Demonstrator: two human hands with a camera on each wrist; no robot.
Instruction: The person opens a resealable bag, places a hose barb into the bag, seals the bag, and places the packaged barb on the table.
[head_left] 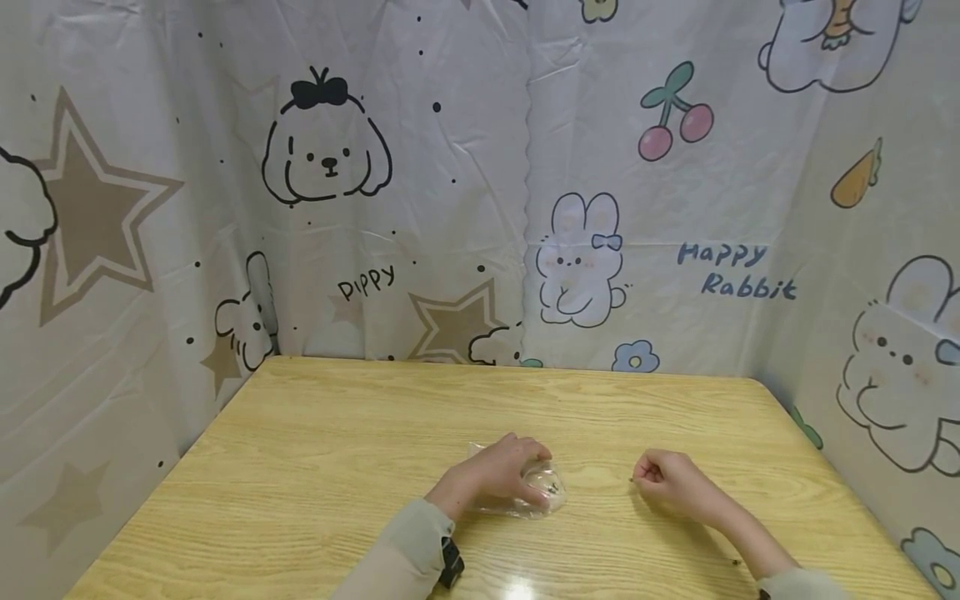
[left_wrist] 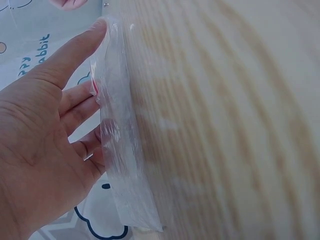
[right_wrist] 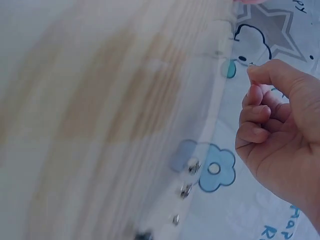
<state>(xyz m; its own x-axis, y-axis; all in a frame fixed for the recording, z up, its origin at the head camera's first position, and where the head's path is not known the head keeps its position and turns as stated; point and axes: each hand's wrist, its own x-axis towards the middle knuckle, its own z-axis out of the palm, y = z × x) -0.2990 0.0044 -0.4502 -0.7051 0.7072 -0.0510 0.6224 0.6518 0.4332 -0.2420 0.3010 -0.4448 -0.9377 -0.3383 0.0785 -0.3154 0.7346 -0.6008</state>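
Observation:
On the table lies a clear plastic zip bag (head_left: 553,502), with small dark bits (head_left: 553,488) showing inside it. My left hand (head_left: 504,468) holds this bag, thumb on the near side and fingers on the far side. In the left wrist view the thumb is at the top of the bag (left_wrist: 120,125), where a red strip (left_wrist: 94,86) shows. Right of the bag, my right hand (head_left: 672,483) pinches a tiny dark piece (head_left: 632,480) between thumb and forefinger, its other fingers curled in. The piece is too small to make out its kind.
Several small shiny metallic pieces (right_wrist: 185,191) lie on the table near my right hand. In the head view, one small dark piece (head_left: 736,562) shows beside the right forearm. A printed curtain (head_left: 465,167) encloses the wooden table (head_left: 360,433) at the back and sides.

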